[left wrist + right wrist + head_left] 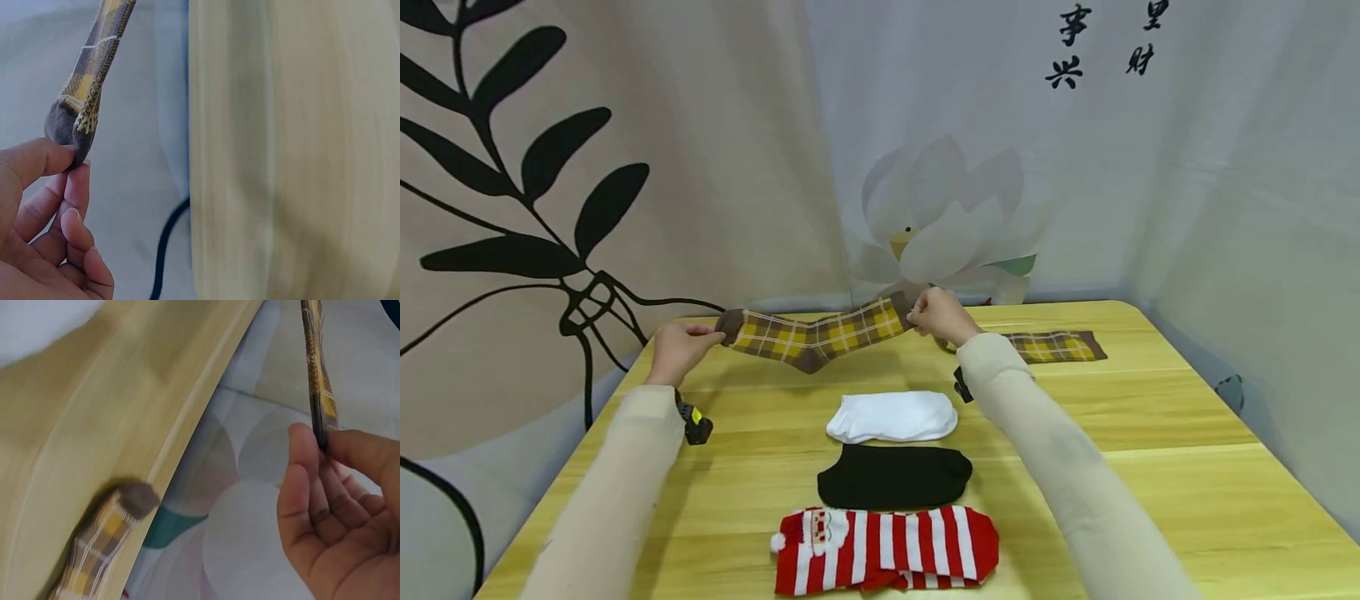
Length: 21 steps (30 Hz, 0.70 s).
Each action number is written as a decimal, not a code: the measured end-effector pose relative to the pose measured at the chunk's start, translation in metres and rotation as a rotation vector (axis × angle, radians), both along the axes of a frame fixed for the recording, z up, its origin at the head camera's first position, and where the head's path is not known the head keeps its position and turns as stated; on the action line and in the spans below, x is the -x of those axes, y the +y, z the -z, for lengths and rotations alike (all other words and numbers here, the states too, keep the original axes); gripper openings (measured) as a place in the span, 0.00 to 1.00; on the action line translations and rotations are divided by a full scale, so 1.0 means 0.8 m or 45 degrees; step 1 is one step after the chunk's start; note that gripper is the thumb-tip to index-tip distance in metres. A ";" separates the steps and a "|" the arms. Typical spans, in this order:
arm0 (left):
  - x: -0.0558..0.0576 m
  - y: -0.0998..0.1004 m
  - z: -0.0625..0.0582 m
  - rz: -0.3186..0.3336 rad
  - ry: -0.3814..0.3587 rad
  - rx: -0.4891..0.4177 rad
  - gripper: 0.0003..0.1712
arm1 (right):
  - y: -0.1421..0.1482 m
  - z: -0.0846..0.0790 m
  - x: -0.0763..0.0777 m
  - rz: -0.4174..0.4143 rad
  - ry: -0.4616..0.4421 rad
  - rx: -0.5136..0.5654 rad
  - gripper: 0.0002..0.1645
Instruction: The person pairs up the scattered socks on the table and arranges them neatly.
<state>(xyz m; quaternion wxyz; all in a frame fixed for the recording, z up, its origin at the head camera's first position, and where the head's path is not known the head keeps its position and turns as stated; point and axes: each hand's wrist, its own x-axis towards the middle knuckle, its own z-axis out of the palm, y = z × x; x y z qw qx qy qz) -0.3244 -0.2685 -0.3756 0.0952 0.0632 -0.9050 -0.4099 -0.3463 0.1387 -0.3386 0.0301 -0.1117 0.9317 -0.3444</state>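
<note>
A brown and yellow plaid sock [812, 337] is stretched sideways above the far part of the table, its heel sagging in the middle. My left hand [679, 348] pinches its brown left end between thumb and index finger; the left wrist view shows loose threads at the seam of that plaid sock [87, 87]. At the opposite end, the thumb and fingertips of my right hand [942, 314] pinch the other brown tip. Seen edge-on in the right wrist view, the held sock [319, 375] looks thin and flat. A matching plaid sock [1060, 346] lies to the right, partly hidden by my right hand and wrist.
Between my forearms, a white sock [891, 417], a black sock [895, 477] and red-and-white striped socks [887, 550] with a Santa face lie in a column on the wooden table [1150, 500]. A printed curtain [737, 150] hangs behind the table's far edge.
</note>
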 end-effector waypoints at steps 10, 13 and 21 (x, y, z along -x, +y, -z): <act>0.019 0.049 0.007 0.110 -0.055 -0.008 0.22 | 0.058 0.005 -0.018 0.072 -0.001 0.001 0.14; 0.026 0.065 0.011 0.147 -0.066 -0.015 0.22 | 0.075 0.010 -0.021 0.096 -0.008 -0.002 0.14; 0.039 0.099 0.014 0.197 -0.064 -0.001 0.20 | 0.105 0.026 -0.021 0.146 -0.032 0.002 0.15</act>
